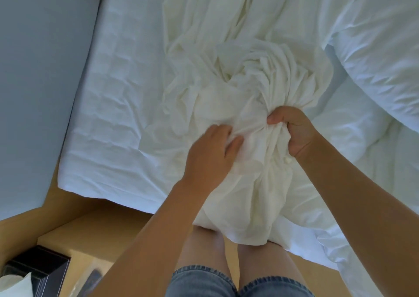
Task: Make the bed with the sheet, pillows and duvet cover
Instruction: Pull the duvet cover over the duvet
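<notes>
**Work along to a corner before spreading**

Head view: the cream duvet cover (244, 70), as I judge it, lies bunched on the middle of the mattress (118, 106), with its near end hanging over the mattress's near edge. The right hand (292, 133) clenches the gathered folds. The left hand (213, 154) pinches a fold just beside it. White bedding (374, 47) is heaped on the mattress's right side. The best course is probably to feed the cloth hand over hand to a hem, then shake it flat.
</notes>
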`<state>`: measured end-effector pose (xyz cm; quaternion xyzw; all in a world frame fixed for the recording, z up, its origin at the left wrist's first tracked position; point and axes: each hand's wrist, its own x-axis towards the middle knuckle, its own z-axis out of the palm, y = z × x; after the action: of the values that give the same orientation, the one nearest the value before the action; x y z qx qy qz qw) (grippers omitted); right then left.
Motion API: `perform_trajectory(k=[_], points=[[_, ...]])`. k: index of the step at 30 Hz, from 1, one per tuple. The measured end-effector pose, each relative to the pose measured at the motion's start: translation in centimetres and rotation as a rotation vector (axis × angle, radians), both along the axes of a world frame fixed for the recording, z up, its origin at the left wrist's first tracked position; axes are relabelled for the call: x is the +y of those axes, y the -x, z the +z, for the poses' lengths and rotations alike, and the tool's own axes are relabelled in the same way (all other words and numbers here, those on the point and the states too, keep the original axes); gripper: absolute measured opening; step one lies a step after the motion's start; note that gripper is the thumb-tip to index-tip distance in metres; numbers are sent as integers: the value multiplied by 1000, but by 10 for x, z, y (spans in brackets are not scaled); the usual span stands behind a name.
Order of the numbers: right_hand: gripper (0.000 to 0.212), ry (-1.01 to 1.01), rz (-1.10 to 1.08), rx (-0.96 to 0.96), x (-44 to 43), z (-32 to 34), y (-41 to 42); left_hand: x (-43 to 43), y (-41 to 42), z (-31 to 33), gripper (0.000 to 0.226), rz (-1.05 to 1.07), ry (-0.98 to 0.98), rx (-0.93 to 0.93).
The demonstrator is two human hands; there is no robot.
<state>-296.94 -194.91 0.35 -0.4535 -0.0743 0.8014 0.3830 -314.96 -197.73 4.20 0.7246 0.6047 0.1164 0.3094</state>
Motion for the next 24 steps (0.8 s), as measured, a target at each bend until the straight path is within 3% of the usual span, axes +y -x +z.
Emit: perform_trajectory(k=[3, 6, 8, 10, 13, 16, 18, 22, 24], points=[[28, -15, 258, -149, 1, 0, -5, -19, -11, 6, 18, -182, -54, -10], [42, -30, 459, -256, 1, 1, -8, -21, -19, 10, 30, -365, 300, 55], [44, -35, 473, -279, -1, 0, -11, -9, -12, 10, 42, -247, 638, -16], [39, -29, 453, -228, -1, 0, -14, 8, -7, 6, 40, -11, 777, -163], [45, -29, 460, -179, 0, 0, -14, 25, -12, -7, 32, 268, 668, -319], [48, -81, 455, -169, 0, 0, -12, 34, -23, -17, 41, 266, 670, -353], [43, -93, 427, -161, 0, 0, -13, 34, -24, -19, 34, 228, 596, -354], [36, -152, 403, -109, 2, 0, -12, 32, -27, -10, 35, 97, 38, -266], [35, -169, 415, -73, 5, 3, -11, 34, -34, -4, 31, 106, -152, -349]])
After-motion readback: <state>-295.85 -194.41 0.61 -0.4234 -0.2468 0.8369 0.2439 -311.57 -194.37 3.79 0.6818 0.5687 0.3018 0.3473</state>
